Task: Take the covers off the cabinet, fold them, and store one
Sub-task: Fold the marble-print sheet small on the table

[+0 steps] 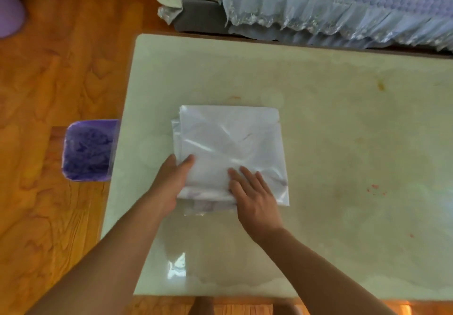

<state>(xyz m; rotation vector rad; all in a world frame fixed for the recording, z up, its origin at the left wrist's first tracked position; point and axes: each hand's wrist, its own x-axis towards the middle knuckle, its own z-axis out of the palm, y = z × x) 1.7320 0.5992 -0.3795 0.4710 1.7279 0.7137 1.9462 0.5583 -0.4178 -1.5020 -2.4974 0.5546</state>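
Folded plastic cover (230, 153) lies on the pale glossy tabletop (343, 143), left of centre, squared into a thick translucent packet with several layers showing staggered along its 9 o'clock edge and a loose clear flap trailing out at 6 o'clock. Left hand (171, 180) grips the packet's 7 o'clock corner, thumb on top, fingers hidden beneath or beside the edge. Right hand (255, 197) rests flat, fingers straight and spread, pressing the 6 o'clock margin. Judgement on handling: thin film, very light, limp, slick against the glossy tabletop and against itself; layers likely trap air and spring open once pressure lifts, so the fold wants smoothing outward toward 12 o'clock before release. Not fragile, but it may slide or unfold if lifted by one corner. Best hold looks like a pinch through all layers along the folded 6 o'clock edge, both hands, or a flat palm under and one over. A purple-lined bin (88, 150) stands on the wooden floor (61, 69) at 9 o'clock of the tabletop; a bed with a ruffled blue spread (343, 3) sits at 12 o'clock.
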